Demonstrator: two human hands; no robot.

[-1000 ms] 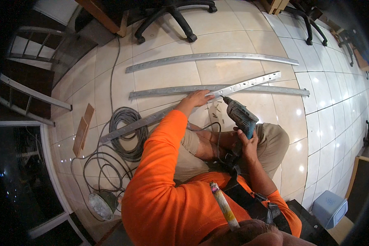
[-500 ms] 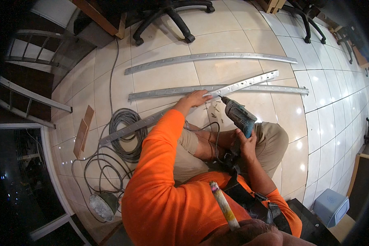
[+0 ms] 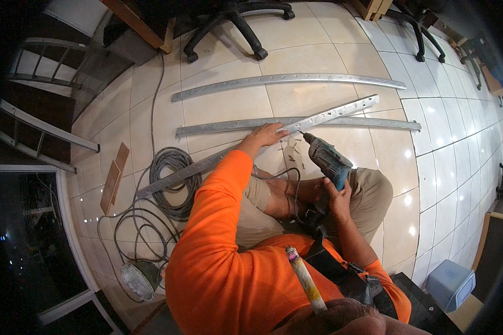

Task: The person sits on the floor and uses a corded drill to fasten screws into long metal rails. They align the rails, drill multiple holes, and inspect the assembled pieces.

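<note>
A teal and grey power drill (image 3: 331, 162) is in my right hand (image 3: 339, 198), which wraps round its handle by my knee. Its bit points up and left, with the tip close to a perforated metal channel (image 3: 332, 114); I cannot tell whether they touch. My left hand (image 3: 267, 135) is closed over that channel near its middle. The channel slants from the lower left to the upper right and crosses over a second metal channel (image 3: 218, 127) on the floor. Several small screws (image 3: 297, 149) lie on the tiles between the drill and my left hand.
A third metal channel (image 3: 290, 79) lies farther off. At left are a coiled grey cable (image 3: 165, 195), a lamp (image 3: 141, 281), brown board pieces (image 3: 115, 178) and a ladder (image 3: 50, 137). Chair bases (image 3: 237, 25) stand at the far side. A blue-grey bin (image 3: 451, 282) is at lower right.
The drill has shifted very slightly right and toward me in my right hand. My left hand and the channel under it look the same.
</note>
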